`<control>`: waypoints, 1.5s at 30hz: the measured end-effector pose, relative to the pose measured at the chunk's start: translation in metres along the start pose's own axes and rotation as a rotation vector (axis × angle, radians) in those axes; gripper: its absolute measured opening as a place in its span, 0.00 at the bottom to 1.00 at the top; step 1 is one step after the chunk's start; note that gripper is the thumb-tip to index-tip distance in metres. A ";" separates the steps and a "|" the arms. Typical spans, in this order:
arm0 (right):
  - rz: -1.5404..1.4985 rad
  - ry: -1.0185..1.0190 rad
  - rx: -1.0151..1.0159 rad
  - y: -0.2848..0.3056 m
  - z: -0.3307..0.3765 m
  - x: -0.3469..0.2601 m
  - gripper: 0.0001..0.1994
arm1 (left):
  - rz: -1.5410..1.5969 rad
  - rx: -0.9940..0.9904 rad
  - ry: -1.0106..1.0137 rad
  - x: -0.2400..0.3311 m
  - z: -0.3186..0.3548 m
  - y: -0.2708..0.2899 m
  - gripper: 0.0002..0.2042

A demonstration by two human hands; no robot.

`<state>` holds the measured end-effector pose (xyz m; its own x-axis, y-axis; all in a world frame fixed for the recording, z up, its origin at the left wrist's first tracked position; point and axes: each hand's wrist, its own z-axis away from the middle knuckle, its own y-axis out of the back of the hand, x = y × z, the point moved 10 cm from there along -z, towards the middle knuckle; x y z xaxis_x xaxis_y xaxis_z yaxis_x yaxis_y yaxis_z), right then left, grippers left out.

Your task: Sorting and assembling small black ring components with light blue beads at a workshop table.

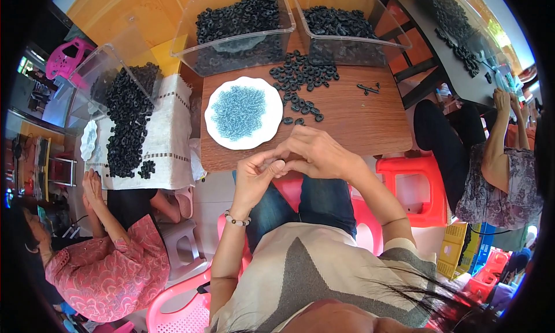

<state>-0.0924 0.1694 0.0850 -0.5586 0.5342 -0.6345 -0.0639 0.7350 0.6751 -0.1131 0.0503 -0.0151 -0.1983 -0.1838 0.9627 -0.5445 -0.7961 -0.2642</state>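
Note:
My left hand (254, 174) and my right hand (317, 152) meet just past the near edge of the brown table (370, 125), above my lap. Both have their fingers pinched together. Whatever lies between the fingertips is hidden or too small to name. Ahead of them, a white plate with a scalloped rim (275, 122) is filled with tiny blue-grey beads (238, 112). Right of the plate lie loose small black ring-shaped parts (303, 73), the closest ones just beyond my right hand. A dark thin piece with short prongs (368, 89) rests farther right.
Two clear plastic bins (243, 52) (358, 47) of black parts stand at the table's back. To the left, a person works at a cloth-covered table (167, 154) with a pile of black parts (124, 119). Another person sits on the right, beside a red stool (436, 191).

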 end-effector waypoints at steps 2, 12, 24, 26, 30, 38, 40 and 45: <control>-0.031 -0.024 0.058 0.006 -0.007 0.009 0.12 | -0.033 0.132 0.001 0.000 0.000 0.015 0.15; 0.226 -0.193 0.033 -0.033 -0.060 0.087 0.06 | 0.113 0.335 -0.028 -0.007 0.010 0.050 0.16; 0.261 -0.318 -0.017 -0.049 -0.074 0.090 0.10 | 0.117 0.376 -0.023 -0.006 0.012 0.061 0.16; 0.261 -0.302 -0.018 -0.048 -0.074 0.090 0.10 | 0.127 0.378 -0.022 -0.005 0.013 0.063 0.17; 0.091 -0.311 0.046 -0.044 -0.070 0.099 0.09 | 0.179 0.379 -0.012 -0.007 0.013 0.065 0.19; -0.016 -0.237 0.117 -0.035 -0.074 0.090 0.11 | 0.304 0.368 0.009 -0.007 0.010 0.065 0.19; -0.123 -0.326 0.127 -0.035 -0.071 0.094 0.10 | 0.320 0.371 0.004 -0.006 0.010 0.066 0.19; -0.395 -0.501 0.090 -0.038 -0.063 0.100 0.09 | 0.312 0.383 -0.018 -0.004 0.010 0.068 0.19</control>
<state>-0.1982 0.1680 0.0195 -0.0519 0.3306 -0.9423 -0.1038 0.9367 0.3344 -0.1414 -0.0092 -0.0361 -0.2882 -0.4544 0.8429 -0.1221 -0.8556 -0.5031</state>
